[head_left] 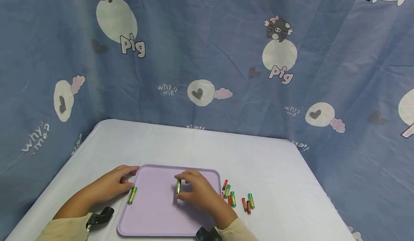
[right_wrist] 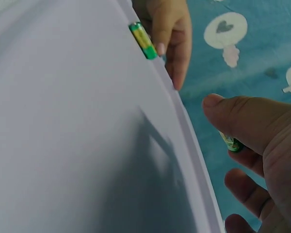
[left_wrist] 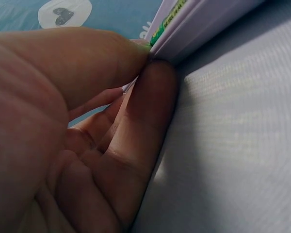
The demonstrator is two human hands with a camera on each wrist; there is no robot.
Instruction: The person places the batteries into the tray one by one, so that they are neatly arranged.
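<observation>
From my end, I see the right hand [head_left: 201, 192] pinching a green-and-gold battery [head_left: 179, 186] between thumb and fingertips, upright in the head view. It is raised over the purple tray [head_left: 161, 217], just toward one o'clock of the tray's middle, with the hand's shadow on the surface below. I have the left hand [head_left: 111, 185] at the tray's ten o'clock edge, thumb and forefinger spread apart and touching the rim. A second battery [head_left: 132, 195] lies at nine o'clock inside that rim, just beside the left thumb. Out at three o'clock, on the white counter [head_left: 291, 190], I count three loose batteries [head_left: 248, 207] beyond a closer red-and-green cluster [head_left: 233, 199]. A printed blue curtain [head_left: 233, 54] hangs at twelve.
</observation>
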